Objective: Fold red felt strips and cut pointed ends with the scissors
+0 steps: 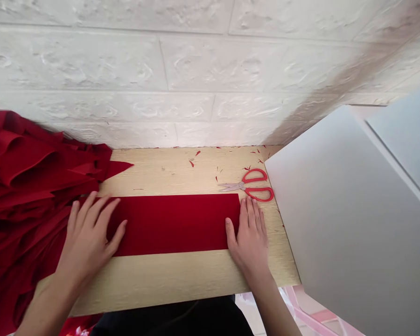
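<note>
A flat strip of dark red fabric (175, 224) lies lengthwise across the light wooden table. My left hand (93, 228) rests on its left part, fingers spread, close to a heap of red fabric (28, 177). At the strip's right end lies my right hand (248, 233), its fingers stretched out along the short edge and the thumb on the cloth. Just beyond that hand, scissors (247, 185) with red handles lie on the table, blades slightly apart and pointing left. Where the strip runs under my left hand towards the heap, its end is hidden.
Small red scraps (191, 163) are scattered along the back of the table (168, 280). A white brick-patterned wall (196, 70) rises behind it. On the right a white box-like panel (346, 200) borders the table. Pink and white material (311, 312) shows below at the right.
</note>
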Demonstrator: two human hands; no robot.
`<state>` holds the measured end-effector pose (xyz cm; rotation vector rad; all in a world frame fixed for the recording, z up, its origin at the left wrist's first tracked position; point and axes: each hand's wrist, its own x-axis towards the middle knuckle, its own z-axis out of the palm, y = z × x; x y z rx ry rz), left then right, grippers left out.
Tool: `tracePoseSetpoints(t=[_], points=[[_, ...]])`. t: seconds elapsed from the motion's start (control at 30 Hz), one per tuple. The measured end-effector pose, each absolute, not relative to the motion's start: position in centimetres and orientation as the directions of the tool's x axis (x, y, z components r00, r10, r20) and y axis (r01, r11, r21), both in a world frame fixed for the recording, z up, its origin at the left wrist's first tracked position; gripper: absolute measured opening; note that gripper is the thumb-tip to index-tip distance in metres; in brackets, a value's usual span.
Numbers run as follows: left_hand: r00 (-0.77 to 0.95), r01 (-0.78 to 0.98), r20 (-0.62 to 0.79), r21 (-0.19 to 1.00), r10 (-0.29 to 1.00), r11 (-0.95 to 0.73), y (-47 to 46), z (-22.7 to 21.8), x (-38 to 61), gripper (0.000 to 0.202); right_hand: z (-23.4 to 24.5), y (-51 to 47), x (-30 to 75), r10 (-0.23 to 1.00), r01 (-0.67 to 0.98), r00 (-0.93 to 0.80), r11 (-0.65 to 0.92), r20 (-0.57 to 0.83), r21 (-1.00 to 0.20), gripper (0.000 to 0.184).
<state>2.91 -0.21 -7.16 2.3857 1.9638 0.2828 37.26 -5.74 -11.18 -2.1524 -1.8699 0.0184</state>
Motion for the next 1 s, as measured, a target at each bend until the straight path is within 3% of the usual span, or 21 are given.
tracePoseSetpoints(t=[0.1,0.2,0.3,0.4,0.53,0.63,0.77,1.0], points=[[0.404,0.876,0.204,0.194,0.892,-0.442,1.1,-6.0,7.0,0.031,-11.1,-5.8,37.3,0.971,0.970,0.149,-0.107,0.185,-0.221,0.071],[0.563,0.782,0.123,0.242,0.817,-0.575,2.9,-5.1,12.5,0.028,-11.1,-5.8,37.3,0.969,0.972,0.144,-0.100,0.202,-0.213,0.070],[0.582,0.807,-0.156,0.228,0.798,-0.544,4.7,-4.2,17.1,0.027,-11.2,-5.7,37.3,0.962,0.966,0.150,-0.094,0.229,-0.240,0.068],[0.476,0.879,-0.400,0.188,0.783,-0.438,6.2,-3.4,19.3,0.026,-11.2,-5.7,37.3,0.955,0.952,0.178,-0.106,0.238,-0.286,0.067],[0.421,0.907,-0.506,0.204,0.753,-0.370,7.6,-3.3,19.8,0.015,-10.9,-5.7,37.4,0.937,0.934,0.207,-0.103,0.282,-0.343,0.064],[0.447,0.894,-0.519,0.234,0.728,-0.382,7.9,-3.4,19.6,0.002,-10.4,-5.5,37.8,0.911,0.907,0.224,-0.065,0.345,-0.416,0.053],[0.480,0.877,-0.474,0.279,0.739,-0.391,7.2,-3.7,19.0,0.004,-9.4,-4.4,38.7,0.888,0.857,0.310,-0.105,0.341,-0.504,0.039],[0.547,0.804,-0.197,0.394,0.814,-0.445,5.1,-5.7,17.1,0.007,-9.9,-2.2,39.4,0.876,0.779,0.392,-0.153,0.281,-0.609,0.035]])
